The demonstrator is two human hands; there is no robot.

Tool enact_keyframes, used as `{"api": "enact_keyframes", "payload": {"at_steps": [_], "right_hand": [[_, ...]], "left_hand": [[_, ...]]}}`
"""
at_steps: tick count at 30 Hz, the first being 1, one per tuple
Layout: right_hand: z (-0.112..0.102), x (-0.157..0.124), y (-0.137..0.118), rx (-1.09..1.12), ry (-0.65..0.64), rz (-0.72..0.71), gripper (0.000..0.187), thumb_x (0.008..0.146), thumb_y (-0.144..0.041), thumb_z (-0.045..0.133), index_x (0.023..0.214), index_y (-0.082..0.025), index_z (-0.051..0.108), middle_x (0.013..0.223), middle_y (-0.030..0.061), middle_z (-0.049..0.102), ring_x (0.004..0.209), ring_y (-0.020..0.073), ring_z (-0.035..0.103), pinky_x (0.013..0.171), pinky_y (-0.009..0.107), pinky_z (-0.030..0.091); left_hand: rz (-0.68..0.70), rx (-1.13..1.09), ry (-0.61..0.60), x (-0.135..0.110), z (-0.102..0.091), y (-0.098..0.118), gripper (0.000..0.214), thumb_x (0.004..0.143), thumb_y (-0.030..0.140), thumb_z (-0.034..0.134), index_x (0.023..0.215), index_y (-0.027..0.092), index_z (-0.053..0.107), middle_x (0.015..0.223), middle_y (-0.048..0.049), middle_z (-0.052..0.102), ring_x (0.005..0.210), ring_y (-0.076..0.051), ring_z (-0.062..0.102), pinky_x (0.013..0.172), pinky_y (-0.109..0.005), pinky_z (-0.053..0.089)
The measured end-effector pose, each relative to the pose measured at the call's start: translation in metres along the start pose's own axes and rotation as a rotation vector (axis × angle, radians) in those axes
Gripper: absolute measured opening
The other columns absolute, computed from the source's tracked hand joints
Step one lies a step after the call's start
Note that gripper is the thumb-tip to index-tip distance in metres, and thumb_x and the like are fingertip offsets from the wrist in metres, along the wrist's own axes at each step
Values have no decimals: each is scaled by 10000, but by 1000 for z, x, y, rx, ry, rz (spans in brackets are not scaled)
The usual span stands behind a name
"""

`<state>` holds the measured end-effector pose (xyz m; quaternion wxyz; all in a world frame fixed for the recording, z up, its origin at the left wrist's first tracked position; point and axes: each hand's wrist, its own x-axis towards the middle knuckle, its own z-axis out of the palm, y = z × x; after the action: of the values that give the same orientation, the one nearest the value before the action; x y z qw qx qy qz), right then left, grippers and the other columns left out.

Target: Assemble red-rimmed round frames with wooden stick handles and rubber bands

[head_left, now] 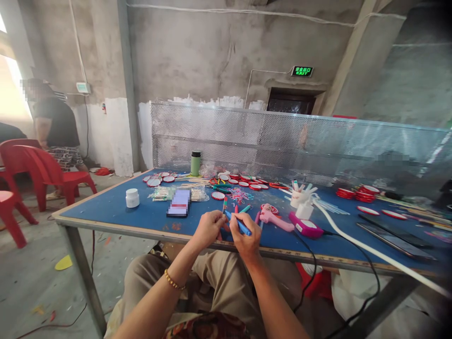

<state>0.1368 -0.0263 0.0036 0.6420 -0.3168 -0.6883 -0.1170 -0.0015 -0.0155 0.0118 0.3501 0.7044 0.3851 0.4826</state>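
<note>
My left hand (209, 227) is closed on a thin stick (225, 204) with red and green bands, which stands upright at the table's front edge. In my right hand (247, 239) is a blue marker pen (243, 228). Its tip points up and left, close to the stick; whether they touch I cannot tell. Just beyond my hands lie a red marker (236, 208) and a teal marker (245, 208). A pink hot glue gun (271, 214) lies to the right of my right hand.
Left of my hands lie a phone (179, 203) and a white jar (132, 198). A green bottle (195, 163) stands at the back, near several red-rimmed discs (243, 184). At right are a purple box (305, 225), a white cable (348, 235) and dark phones (395, 240).
</note>
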Motion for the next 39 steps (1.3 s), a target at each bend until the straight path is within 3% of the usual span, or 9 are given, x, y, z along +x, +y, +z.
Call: {"api": "enact_keyframes", "payload": {"at_steps": [27, 39], "right_hand": [[-1, -1, 1, 9, -53, -9, 95, 907, -188, 565, 832, -197, 624, 711, 3, 665, 635, 125, 633, 643, 230, 495], [0, 0, 2, 1, -14, -26, 98, 908, -181, 565, 827, -191, 618, 704, 5, 659, 621, 125, 626, 637, 233, 486]], "left_hand": [[11, 0, 6, 1, 0, -3, 246, 871, 305, 482, 674, 175, 552, 468, 55, 539, 350, -97, 503, 420, -201, 325], [7, -10, 1, 2, 1, -5, 273, 885, 339, 473, 682, 173, 550, 488, 50, 545, 352, -99, 517, 399, -193, 313]]}}
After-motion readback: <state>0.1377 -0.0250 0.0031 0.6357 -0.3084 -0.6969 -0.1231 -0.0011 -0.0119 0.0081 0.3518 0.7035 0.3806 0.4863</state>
